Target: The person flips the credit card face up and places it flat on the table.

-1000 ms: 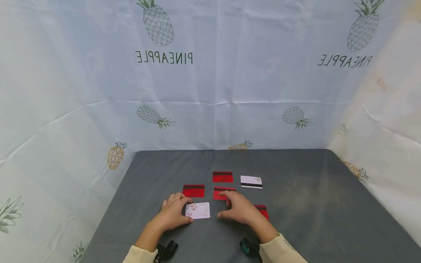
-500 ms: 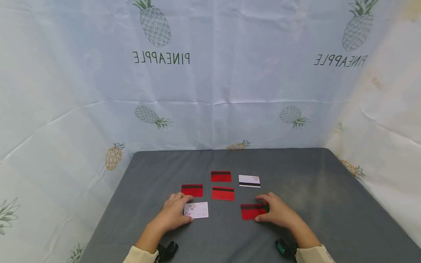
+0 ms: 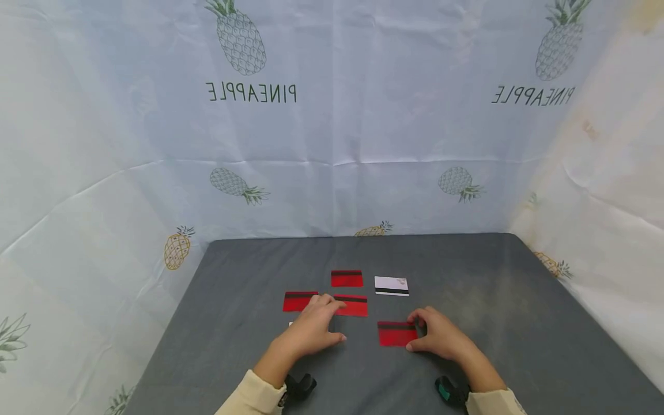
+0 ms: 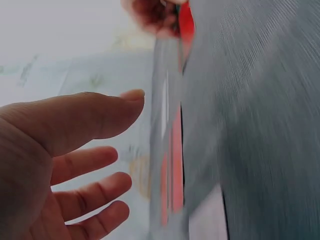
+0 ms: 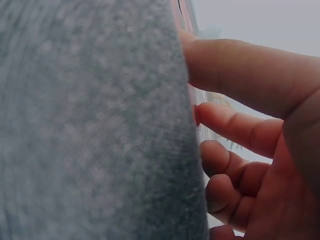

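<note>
The left hand (image 3: 309,332), fingers spread and gripping nothing, is over a pale card (image 4: 209,220) on the table (image 3: 233,346). The right hand (image 3: 441,335) seems to pinch a near red card (image 3: 394,335) by its edges; positioning it looks the step in hand, the next move calling for a light, level touch. Beyond lie two middle red cards (image 3: 354,308), then a far red card (image 3: 347,280) beside a striped white card (image 3: 391,284); no container shows

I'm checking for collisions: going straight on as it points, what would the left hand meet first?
Probably the nearer middle red card, which the left hand overlaps in the head view, though it may pass above.
</note>
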